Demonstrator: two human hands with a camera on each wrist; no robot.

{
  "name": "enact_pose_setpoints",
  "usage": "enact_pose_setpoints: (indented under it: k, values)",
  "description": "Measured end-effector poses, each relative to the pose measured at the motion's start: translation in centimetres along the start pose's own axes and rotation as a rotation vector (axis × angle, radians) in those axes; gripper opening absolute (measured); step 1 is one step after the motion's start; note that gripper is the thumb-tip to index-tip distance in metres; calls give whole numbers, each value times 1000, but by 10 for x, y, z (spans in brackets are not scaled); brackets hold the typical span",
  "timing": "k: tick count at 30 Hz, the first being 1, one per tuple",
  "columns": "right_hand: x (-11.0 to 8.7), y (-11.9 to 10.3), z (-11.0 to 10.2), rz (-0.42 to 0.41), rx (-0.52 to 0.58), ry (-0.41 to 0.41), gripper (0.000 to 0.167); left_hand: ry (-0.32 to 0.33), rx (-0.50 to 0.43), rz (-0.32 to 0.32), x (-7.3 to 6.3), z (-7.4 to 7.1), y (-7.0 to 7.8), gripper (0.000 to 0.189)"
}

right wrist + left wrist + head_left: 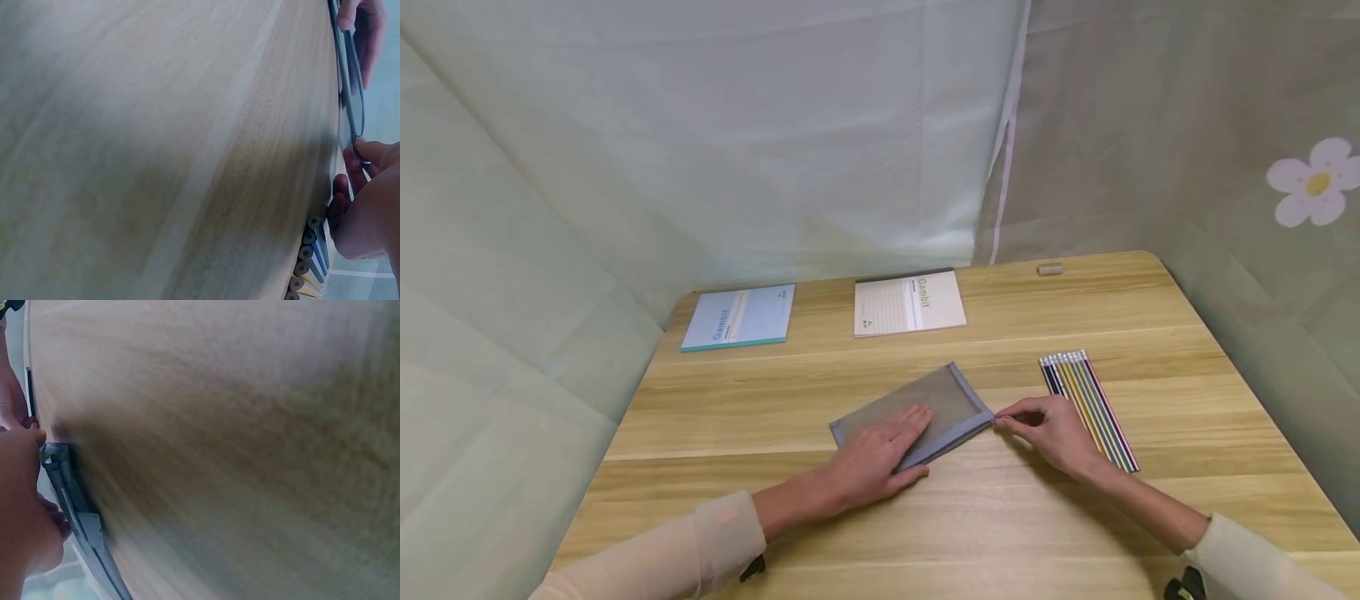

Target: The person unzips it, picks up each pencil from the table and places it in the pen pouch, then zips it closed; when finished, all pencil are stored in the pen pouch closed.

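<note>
A grey zipper pouch with a see-through mesh face lies at a slant on the table. My left hand rests on top of it, fingers stretched over the mesh and thumb by the zipper edge. At the pouch's right corner, my right hand pinches the zipper end between thumb and forefinger. In the right wrist view that corner of the pouch meets the fingertips. A row of striped pencils lies just beyond the right hand, which partly covers them.
On the wooden table, a blue notebook lies at the back left and a cream notebook at the back middle. A small brownish block sits near the back edge. Fabric curtains hang round the table.
</note>
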State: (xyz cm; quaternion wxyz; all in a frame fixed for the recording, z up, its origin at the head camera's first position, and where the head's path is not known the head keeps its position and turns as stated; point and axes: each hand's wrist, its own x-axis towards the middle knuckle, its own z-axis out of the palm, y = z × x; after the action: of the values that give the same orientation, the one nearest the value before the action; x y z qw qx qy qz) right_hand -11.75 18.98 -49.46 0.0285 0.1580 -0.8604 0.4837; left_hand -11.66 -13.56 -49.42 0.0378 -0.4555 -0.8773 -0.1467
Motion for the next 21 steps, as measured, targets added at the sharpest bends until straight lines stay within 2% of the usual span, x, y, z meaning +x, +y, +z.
enact_pose_setpoints:
  k: [7,14,18,21]
  values:
    - [0,0,1,-34,-16,17,13,56,28,18,2,4,-3,64]
    - [0,0,1,-46,-39,17,11,92,112,102,3,3,-4,52]
    - [0,0,1,-46,-37,19,10,61,136,132,4,-1,-3,53]
    - [0,0,1,-48,-34,22,11,-2,126,129,4,-6,-4,58]
